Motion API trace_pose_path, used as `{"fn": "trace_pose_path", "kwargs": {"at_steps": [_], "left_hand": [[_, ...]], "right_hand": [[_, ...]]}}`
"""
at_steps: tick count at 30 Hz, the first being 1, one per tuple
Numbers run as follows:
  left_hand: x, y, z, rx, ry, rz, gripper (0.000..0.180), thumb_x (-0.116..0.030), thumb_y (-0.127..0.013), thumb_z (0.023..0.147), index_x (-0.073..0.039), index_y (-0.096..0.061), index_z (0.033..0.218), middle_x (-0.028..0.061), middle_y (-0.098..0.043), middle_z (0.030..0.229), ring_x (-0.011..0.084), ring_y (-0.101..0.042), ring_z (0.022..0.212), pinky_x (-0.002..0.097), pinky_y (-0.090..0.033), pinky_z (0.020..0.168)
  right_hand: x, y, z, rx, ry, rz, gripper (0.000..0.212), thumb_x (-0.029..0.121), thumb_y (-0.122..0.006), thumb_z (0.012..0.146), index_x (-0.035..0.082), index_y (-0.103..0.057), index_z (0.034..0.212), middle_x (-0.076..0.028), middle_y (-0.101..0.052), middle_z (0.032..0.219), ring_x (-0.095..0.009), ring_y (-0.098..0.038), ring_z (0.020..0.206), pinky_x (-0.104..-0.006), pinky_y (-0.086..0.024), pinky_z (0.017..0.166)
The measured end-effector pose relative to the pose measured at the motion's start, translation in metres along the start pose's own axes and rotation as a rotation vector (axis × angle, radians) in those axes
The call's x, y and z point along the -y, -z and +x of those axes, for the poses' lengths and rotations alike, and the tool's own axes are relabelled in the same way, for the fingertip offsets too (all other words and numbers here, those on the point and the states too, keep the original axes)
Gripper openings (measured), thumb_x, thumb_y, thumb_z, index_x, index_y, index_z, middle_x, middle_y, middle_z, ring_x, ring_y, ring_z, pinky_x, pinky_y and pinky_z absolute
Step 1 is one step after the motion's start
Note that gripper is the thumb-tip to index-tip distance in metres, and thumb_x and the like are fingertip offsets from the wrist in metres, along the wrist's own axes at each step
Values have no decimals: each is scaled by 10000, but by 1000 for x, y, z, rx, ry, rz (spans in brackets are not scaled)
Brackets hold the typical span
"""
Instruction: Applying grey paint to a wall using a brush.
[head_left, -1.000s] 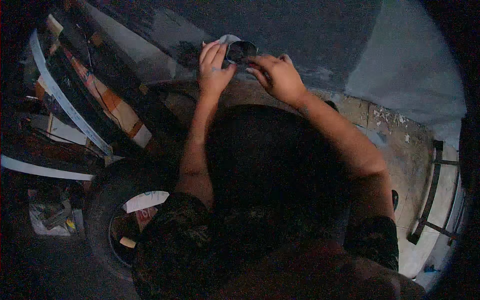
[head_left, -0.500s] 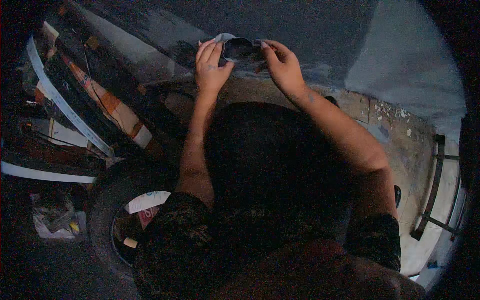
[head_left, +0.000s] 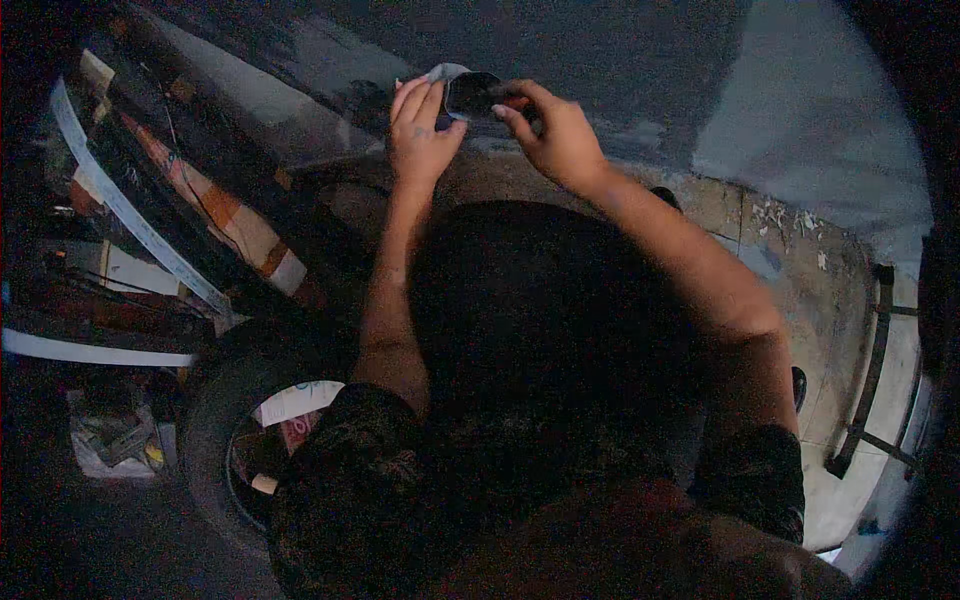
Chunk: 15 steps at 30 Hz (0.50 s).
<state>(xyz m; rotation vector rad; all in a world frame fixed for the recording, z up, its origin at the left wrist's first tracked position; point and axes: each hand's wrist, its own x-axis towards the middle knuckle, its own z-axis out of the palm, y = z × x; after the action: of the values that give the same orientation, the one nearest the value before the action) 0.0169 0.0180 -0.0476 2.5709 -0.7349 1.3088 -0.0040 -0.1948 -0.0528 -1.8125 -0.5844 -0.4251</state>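
Near the top of the head view, my left hand (head_left: 420, 140) is closed around the left side of a round thing with a pale grey rim (head_left: 449, 75) and a dark middle. What kind of thing it is I cannot tell in the dim light. To its right is my right hand (head_left: 562, 142), with thumb and fingers bent together close to the dark part. Whatever those fingertips grip, if anything, is too dark to make out. Both hands are in front of a large dark grey panel (head_left: 620, 60) with paler patches.
At lower left lies a tyre (head_left: 205, 440) with papers inside it. Long strips (head_left: 130, 215) and an orange-and-white board (head_left: 200, 195) lean at the left, above a clear plastic bag (head_left: 110, 435). A dark metal frame (head_left: 868, 370) is on the tiled floor (head_left: 800, 280) at right.
My right hand has shifted slightly left and down, its fingers curling closer to the round thing. My left hand stays nearly in place on the rim.
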Motion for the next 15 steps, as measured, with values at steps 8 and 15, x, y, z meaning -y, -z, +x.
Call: {"fn": "trace_pose_path", "kwargs": {"at_steps": [8, 15], "left_hand": [[-2, -3, -1, 4, -2, -34, 527, -123, -745, 565, 20, -607, 1052, 166, -597, 1083, 336, -517, 1128, 468, -370, 1021], [7, -5, -5, 55, 64, -57, 558, -208, -786, 588, -7, -620, 1082, 173, -602, 1133, 346, -539, 1105, 486, -361, 1034]], "right_hand": [[-7, 3, 2, -56, 165, -204, 240, 208, -662, 856, 66, -653, 1050, -154, -667, 903, -270, -662, 818, -348, -516, 710], [-17, -6, 4, -235, -298, 307, 375, 363, -648, 858, -7, -687, 904, -112, -692, 815, -175, -638, 701, -313, -498, 653]]}}
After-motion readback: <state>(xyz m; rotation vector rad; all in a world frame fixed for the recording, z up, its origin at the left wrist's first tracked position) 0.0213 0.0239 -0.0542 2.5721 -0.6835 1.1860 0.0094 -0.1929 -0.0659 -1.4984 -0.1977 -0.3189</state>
